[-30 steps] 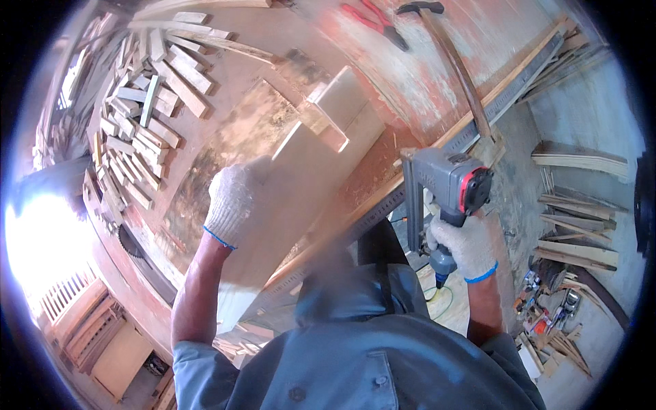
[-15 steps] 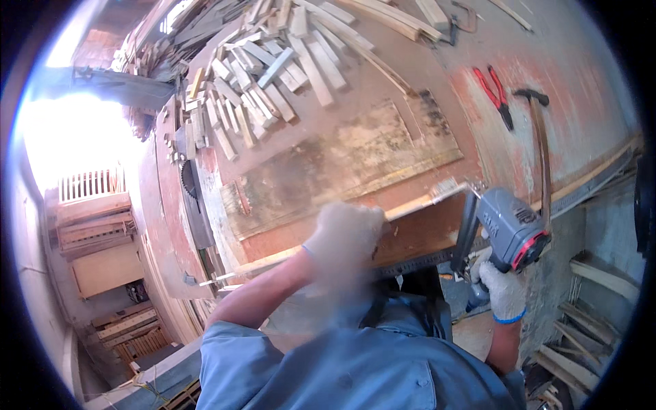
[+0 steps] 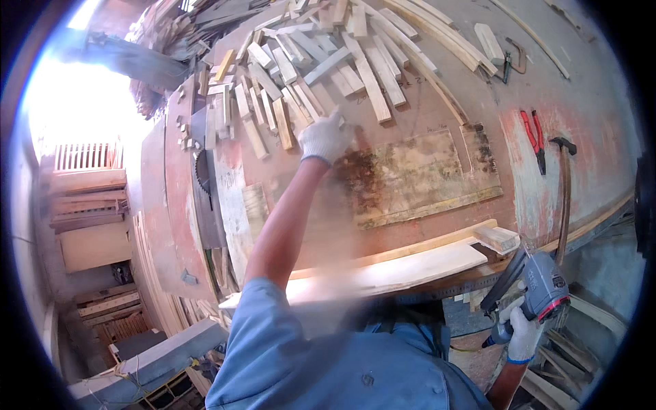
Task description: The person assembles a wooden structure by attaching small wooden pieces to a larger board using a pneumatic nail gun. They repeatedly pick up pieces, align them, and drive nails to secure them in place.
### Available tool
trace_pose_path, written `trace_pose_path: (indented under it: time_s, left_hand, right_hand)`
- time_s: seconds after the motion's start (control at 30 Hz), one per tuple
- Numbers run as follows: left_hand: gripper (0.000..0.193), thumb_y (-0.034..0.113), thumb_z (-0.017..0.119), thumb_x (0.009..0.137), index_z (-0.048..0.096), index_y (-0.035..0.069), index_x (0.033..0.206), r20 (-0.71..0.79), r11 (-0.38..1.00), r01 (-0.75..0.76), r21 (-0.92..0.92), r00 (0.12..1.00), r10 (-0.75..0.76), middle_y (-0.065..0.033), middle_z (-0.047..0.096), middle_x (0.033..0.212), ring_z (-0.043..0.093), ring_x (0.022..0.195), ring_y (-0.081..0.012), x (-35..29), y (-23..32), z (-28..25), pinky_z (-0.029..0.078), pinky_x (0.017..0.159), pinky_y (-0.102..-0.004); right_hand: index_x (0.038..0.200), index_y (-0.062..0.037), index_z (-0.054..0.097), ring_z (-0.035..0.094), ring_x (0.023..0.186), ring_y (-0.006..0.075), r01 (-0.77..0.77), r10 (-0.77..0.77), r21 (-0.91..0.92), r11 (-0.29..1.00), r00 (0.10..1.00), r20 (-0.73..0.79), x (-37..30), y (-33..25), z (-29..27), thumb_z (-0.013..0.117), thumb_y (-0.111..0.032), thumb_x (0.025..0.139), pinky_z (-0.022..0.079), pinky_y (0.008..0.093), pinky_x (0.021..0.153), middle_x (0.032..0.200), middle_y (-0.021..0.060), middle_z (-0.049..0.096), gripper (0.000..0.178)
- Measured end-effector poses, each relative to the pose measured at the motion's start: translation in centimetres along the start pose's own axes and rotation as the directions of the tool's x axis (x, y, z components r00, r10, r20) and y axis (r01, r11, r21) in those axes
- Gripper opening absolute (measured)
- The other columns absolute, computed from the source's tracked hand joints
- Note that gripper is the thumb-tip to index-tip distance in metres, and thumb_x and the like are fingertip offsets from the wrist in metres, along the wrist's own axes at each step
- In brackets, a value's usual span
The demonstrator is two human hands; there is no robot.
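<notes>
Nailer: head view, near right, gripped by right hand.
Sticks: heaped far left on table.
Left hand: at near side of heap; grip can't be told.
Board: white, near edge; block by right end.
Pliers, hammer: right.

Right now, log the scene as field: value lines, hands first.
left hand: gloved, arm extended, at the near side of the pile of wood pieces; contact unclear
right hand: gloved, gripping the grey nail gun
near edge of bench: long pale board; short wood block by its right end
mid-bench: stained flat panel
right side: red-handled pliers, hammer beside them
left side: toothed saw blade
</notes>
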State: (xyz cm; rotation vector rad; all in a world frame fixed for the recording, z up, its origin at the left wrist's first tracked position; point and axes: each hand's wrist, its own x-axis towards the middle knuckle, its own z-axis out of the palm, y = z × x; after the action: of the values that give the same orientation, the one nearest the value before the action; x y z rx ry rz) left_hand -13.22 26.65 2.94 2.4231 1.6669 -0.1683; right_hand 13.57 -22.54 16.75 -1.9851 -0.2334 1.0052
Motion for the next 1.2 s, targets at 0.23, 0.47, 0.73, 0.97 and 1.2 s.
trace_pose_path:
  time_s: [0.23,0.47,0.73,0.97,1.2]
  left_hand:
    - [0.042,0.037,0.061,0.096,0.064,0.018,0.134,0.143,0.966,-0.259,-0.011,0.956,0.257,-0.0202,0.074,0.112,0.073,0.103,-0.0384,-0.5,1.6,3.3,0.057,0.086,-0.0533]
    - [0.055,0.045,0.061,0.096,0.061,0.014,0.142,-0.003,0.959,-0.163,-0.232,0.986,0.167,-0.0197,0.074,0.12,0.071,0.112,-0.0395,-4.2,-0.4,-0.2,0.055,0.094,-0.0502]
    - [0.066,0.059,0.055,0.093,0.064,0.008,0.134,0.036,0.997,-0.002,-0.082,0.999,0.005,-0.0298,0.072,0.118,0.068,0.116,-0.0469,5.6,4.0,3.3,0.053,0.099,-0.0504]
    - [0.064,0.056,0.058,0.093,0.064,0.01,0.137,0.007,0.955,-0.126,-0.268,0.991,0.132,-0.0242,0.071,0.128,0.067,0.121,-0.043,7.2,1.5,3.5,0.051,0.104,-0.0484]
    - [0.069,0.058,0.065,0.088,0.064,0.007,0.135,0.103,0.981,0.038,-0.19,0.995,-0.018,-0.0259,0.072,0.125,0.068,0.12,-0.0416,4.8,7.5,2.4,0.052,0.103,-0.048]
  right_hand:
    - [0.115,-0.0012,0.065,0.065,0.078,0.0171,-0.032,0.033,0.013,0.999,0.995,-0.09,-1.9,0.2,0.8,0.065,-0.006,0.087,0.052,0.0323,0.072,0.094,0.0062,0.068,0.028]
    - [0.113,-0.0026,0.066,0.064,0.079,0.0181,0.0,-0.003,-0.011,1.0,0.959,-0.283,-2.3,3.4,0.4,0.064,-0.011,0.09,0.052,0.0336,0.074,0.089,0.0063,0.067,0.025]
    - [0.107,-0.0031,0.067,0.066,0.079,0.0164,-0.065,0.079,0.092,0.994,0.985,-0.155,-2.2,1.1,1.2,0.067,-0.004,0.09,0.052,0.0308,0.073,0.09,0.0072,0.07,0.018]
    - [0.094,-0.0029,0.067,0.064,0.074,0.0147,0.012,-0.002,0.113,0.993,0.996,-0.087,-1.7,1.4,0.9,0.063,0.002,0.088,0.051,0.0312,0.07,0.081,0.0042,0.068,0.009]
    - [0.092,-0.0029,0.066,0.062,0.071,0.0128,0.022,-0.019,0.117,0.993,0.999,-0.03,-1.0,0.4,1.0,0.063,0.002,0.087,0.05,0.0303,0.069,0.079,0.0031,0.067,0.008]
